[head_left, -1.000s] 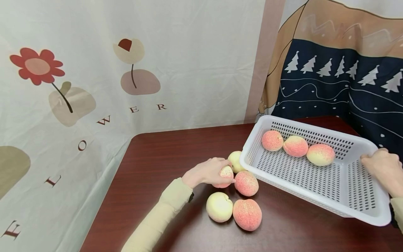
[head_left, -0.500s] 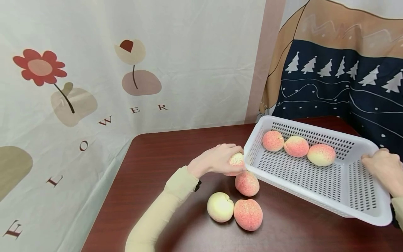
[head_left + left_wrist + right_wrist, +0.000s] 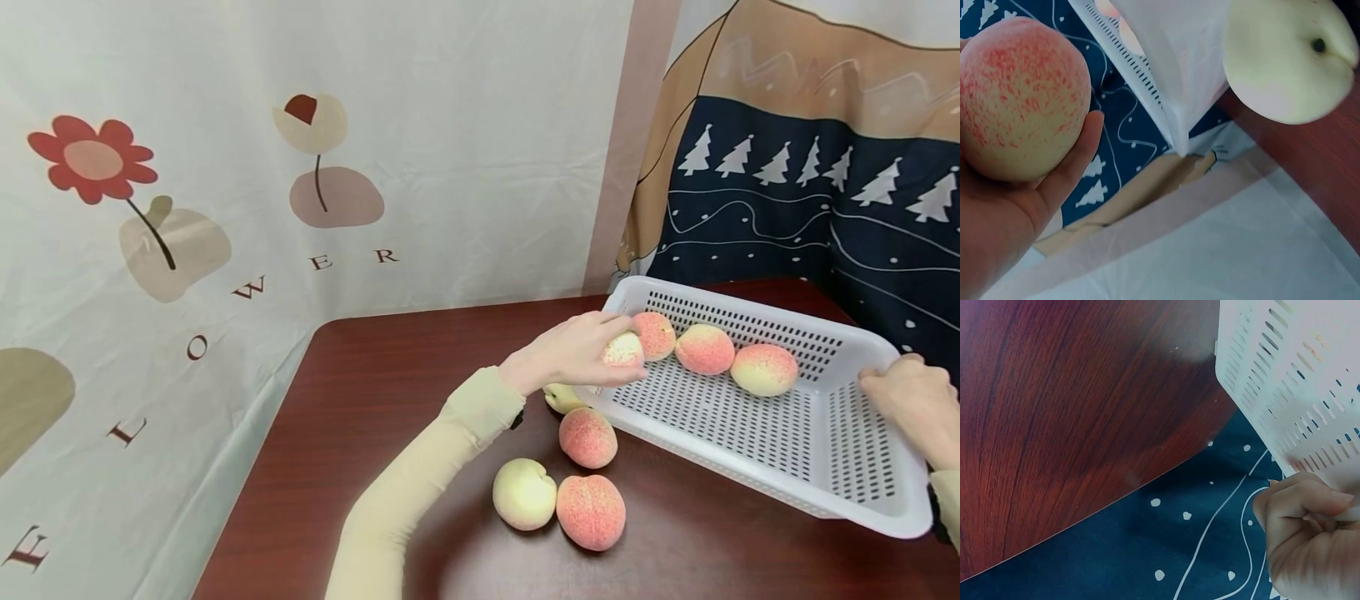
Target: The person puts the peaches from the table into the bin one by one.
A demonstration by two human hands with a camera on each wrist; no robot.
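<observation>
My left hand (image 3: 573,350) grips a pink-and-cream peach (image 3: 1025,100) above the left end of a white perforated plastic basket (image 3: 720,442). Thumb and fingers curl round the fruit. Inside the basket, three peaches (image 3: 705,348) sit in a row along the far side. My right hand (image 3: 911,400) holds the basket's right rim, its fingers curled over the edge, as the right wrist view (image 3: 1310,531) also shows. A pale peach (image 3: 1288,59) lies on the table against the basket's left corner, partly hidden by my left wrist in the head view.
On the dark red wooden table (image 3: 390,367), in front of the basket's left end, lie a pink peach (image 3: 588,437), a pale peach (image 3: 524,494) and another pink peach (image 3: 591,512). A patterned curtain (image 3: 465,150) hangs behind the table's far edge.
My left hand has lifted the peach from the group on the table and carried it right, over the basket's left rim. The right hand and basket have stayed in place.
</observation>
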